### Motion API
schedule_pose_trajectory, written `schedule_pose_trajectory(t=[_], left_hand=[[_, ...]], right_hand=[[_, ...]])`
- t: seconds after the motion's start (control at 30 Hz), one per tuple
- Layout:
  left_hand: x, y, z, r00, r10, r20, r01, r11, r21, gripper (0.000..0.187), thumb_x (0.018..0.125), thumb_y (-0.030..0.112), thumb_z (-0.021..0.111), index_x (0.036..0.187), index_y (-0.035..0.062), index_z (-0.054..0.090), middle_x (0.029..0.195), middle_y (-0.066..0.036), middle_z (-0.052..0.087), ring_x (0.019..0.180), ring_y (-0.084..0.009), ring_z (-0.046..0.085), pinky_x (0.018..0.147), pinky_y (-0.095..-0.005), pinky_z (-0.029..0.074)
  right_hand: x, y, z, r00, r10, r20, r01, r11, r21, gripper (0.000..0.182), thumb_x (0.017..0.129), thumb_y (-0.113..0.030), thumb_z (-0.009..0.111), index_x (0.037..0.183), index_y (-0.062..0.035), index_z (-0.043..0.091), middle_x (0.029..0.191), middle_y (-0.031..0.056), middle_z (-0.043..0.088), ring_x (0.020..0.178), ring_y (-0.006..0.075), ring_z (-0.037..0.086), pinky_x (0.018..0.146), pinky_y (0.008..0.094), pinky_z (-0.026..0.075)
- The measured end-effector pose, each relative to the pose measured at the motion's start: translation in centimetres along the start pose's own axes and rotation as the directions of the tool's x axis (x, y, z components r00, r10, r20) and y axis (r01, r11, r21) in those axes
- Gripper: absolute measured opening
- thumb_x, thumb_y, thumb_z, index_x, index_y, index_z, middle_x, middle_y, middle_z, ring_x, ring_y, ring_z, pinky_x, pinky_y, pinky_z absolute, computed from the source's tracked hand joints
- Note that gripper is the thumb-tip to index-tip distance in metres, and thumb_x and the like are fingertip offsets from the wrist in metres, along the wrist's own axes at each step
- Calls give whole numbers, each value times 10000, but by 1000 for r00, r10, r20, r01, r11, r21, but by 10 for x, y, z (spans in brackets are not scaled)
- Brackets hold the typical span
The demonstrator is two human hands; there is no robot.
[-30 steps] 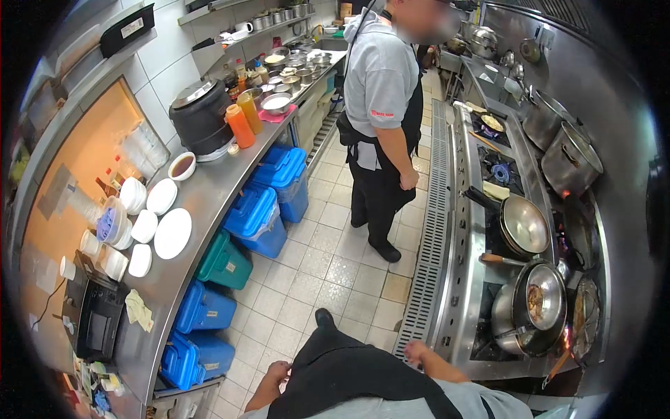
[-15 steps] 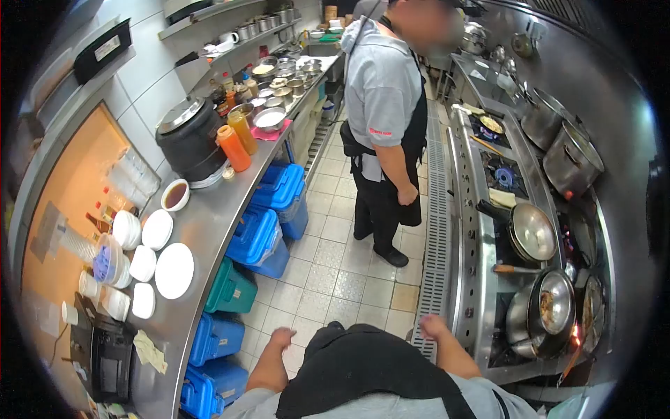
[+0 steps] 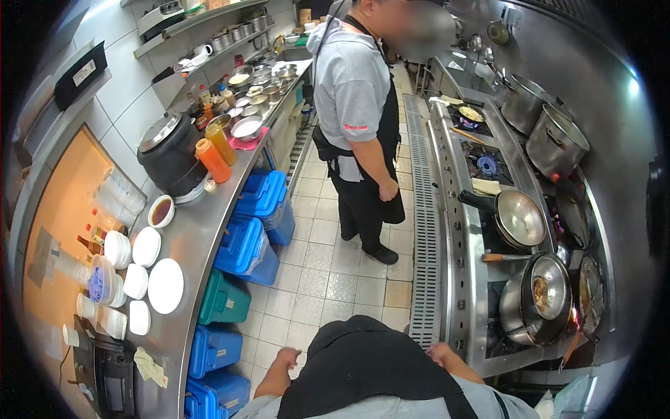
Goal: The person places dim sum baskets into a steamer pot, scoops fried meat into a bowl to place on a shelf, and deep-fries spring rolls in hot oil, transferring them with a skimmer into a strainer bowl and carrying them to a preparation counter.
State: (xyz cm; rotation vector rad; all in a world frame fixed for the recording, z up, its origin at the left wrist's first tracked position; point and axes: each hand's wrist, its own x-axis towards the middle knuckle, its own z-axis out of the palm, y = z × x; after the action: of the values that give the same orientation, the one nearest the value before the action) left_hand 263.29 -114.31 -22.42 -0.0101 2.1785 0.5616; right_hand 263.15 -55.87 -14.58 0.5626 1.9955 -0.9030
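Between the worktop (image 3: 195, 241) and the stove (image 3: 469, 279), the wearer's two hands hang on either side of a black apron (image 3: 356, 363). The left hand (image 3: 287, 358) is half open, its fingers loosely bent around nothing, near a blue bin (image 3: 218, 348) under the worktop's aisle-side edge. The right hand (image 3: 440, 353) is nearest the stove's front edge; its fingers curl, nothing shows in it, and how far it is closed cannot be told.

On the stove's near end sits a wok (image 3: 511, 304) bearing a steel bowl (image 3: 557, 286) with brown food. A wooden handle (image 3: 504, 258) points to the front edge, presumably for easy grasping from the aisle. Beside the pan (image 3: 522, 218) beyond lies a folded cloth (image 3: 486, 186), perhaps for hot handles. Across the aisle, a white plate (image 3: 165, 286) lies on the worktop, probably handy for serving. Farther along stands a co-worker (image 3: 359, 105).
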Motion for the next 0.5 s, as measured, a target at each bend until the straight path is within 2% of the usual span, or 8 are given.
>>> schedule_pose_trajectory(t=[0.03, 0.13, 0.17, 0.2, 0.3, 0.37, 0.43, 0.5], left_hand=[[-13, 7, 4, 990, 127, 68, -143, 927, 347, 661, 605, 128, 715, 1228, 169, 497, 999, -127, 617, 894, -290, 608, 728, -423, 490], [-4, -19, 42, 963, 223, 154, -263, 907, 330, 707, 600, 141, 729, 1256, 186, 469, 1015, -126, 613, 967, -286, 579, 782, -429, 472], [0, -25, 46, 913, 372, 165, -407, 859, 312, 717, 596, 151, 737, 1259, 183, 466, 1016, -125, 610, 964, -297, 578, 784, -422, 472], [-5, -15, 41, 950, 275, 150, -310, 897, 315, 718, 594, 150, 737, 1258, 185, 466, 1010, -124, 612, 967, -304, 576, 787, -422, 471], [-20, 24, 17, 994, 45, 95, -72, 951, 301, 677, 617, 162, 726, 1246, 169, 475, 973, -121, 617, 925, -303, 579, 747, -409, 469], [-22, 50, -1, 993, -121, 15, 122, 988, -93, 599, 668, 192, 702, 1226, 128, 493, 924, -119, 622, 829, -278, 596, 654, -382, 474], [-34, 87, -20, 938, -345, 26, 278, 707, -650, 531, 720, 222, 679, 1205, 88, 510, 875, -117, 627, 733, -252, 612, 561, -354, 479], [-43, 117, -31, 924, -382, -26, 233, 616, -752, 489, 759, 252, 655, 1186, 55, 523, 846, -113, 627, 657, -227, 612, 494, -328, 470]], right_hand=[[-28, -3, -5, 999, -38, -32, 34, 992, -125, 234, 872, -221, 463, 887, -40, 611, 756, 89, 608, 570, 196, 577, 456, 345, 493], [34, 93, 5, 965, -223, 139, 260, 731, -631, 307, 822, -290, 440, 869, -63, 643, 871, 131, 623, 748, 296, 588, 631, 395, 488], [52, 121, 10, 942, -281, 185, 326, 618, -715, 332, 806, -313, 433, 863, -71, 653, 909, 145, 628, 807, 329, 592, 689, 411, 486], [53, 127, 12, 912, -349, 214, 376, 508, -775, 357, 790, -336, 425, 857, -79, 663, 947, 159, 633, 866, 362, 596, 747, 428, 484], [13, 77, 0, 983, -152, 107, 182, 898, -402, 237, 798, -228, 475, 840, -55, 632, 789, 119, 608, 689, 262, 589, 566, 380, 474], [-69, -17, -15, 994, -104, 45, 108, 989, -98, 157, 804, -156, 508, 829, -39, 610, 684, 92, 592, 571, 195, 585, 446, 348, 467], [-63, -15, -16, 1000, 24, -13, -23, 998, 56, 158, 797, -157, 513, 824, -29, 602, 664, 93, 580, 549, 196, 576, 447, 348, 462], [-38, -7, -15, 999, -25, 38, 17, 980, 200, 172, 786, -161, 550, 849, -6, 590, 674, 95, 575, 511, 183, 552, 453, 318, 456]])
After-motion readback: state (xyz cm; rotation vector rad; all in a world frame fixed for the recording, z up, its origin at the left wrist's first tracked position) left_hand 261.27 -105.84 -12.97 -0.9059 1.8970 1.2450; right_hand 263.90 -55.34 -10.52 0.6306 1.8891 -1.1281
